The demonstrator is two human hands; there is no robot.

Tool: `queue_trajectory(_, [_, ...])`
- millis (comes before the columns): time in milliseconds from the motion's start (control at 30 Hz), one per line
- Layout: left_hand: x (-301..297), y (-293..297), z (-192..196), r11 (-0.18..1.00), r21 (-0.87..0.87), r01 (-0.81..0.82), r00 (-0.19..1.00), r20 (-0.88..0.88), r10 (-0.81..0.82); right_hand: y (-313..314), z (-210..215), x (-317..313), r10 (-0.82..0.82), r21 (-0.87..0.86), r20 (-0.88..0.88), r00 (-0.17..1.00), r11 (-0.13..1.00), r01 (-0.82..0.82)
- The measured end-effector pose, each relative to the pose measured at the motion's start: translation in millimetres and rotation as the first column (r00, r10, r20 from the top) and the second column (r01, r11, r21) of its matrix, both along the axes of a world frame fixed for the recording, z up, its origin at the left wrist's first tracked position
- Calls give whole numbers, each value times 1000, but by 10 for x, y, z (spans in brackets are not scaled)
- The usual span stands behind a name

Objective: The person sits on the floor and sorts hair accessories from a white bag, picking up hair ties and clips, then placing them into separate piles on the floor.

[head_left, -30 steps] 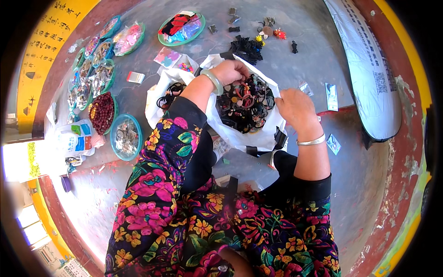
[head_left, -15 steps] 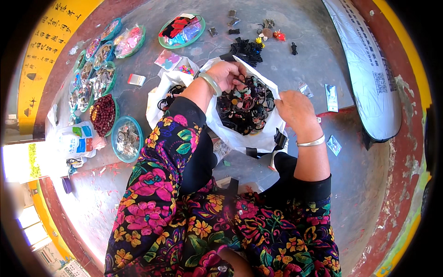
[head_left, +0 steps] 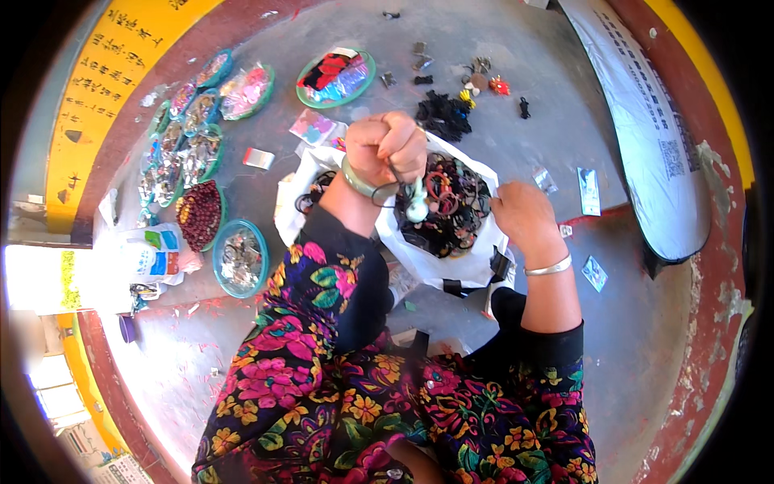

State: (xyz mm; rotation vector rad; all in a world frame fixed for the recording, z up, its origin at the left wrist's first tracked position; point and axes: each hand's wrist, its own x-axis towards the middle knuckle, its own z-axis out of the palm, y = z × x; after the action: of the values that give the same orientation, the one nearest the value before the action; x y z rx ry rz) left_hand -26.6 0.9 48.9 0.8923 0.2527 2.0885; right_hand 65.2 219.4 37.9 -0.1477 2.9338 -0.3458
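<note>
My left hand (head_left: 389, 147) is closed, raised over the near-left rim of a white bag (head_left: 411, 256). From its fingers hangs a thin black cord loop, seemingly a hair tie, with a pale green-white bead charm (head_left: 417, 208). The bag stands wide at the mouth, full of tangled dark hair ties (head_left: 443, 230) with coloured beads and a few reddish loops. At the bag's right rim, my right hand (head_left: 524, 214) is closed on the white edge. To the left, partly behind my left forearm, a second white bag (head_left: 289, 211) holds more black loops (head_left: 313, 195).
Green and blue baskets of small goods stand at left, including a round blue one (head_left: 240, 292) and dark red beads (head_left: 200, 216). Beyond the bag lie a black pile (head_left: 443, 117) and small trinkets. Flat packets (head_left: 589, 191) lie at right, near a long silver-covered board (head_left: 637, 121).
My left hand has come up out of the hair ties toward me, drawing out the one with the pale charm. My right hand stays on the bag's rim. The view has shifted slightly.
</note>
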Motion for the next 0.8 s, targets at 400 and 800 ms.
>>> queue_trajectory(400, [530,-539,314,769,343,-540,751,609,255,-45,-59,17,17,-10,-23,1000,1000,-17])
queue_trajectory(800, [678,-1047,48,588,-238,-773,391,551,738,-111,-60,25,74,8,-70,995,997,-74])
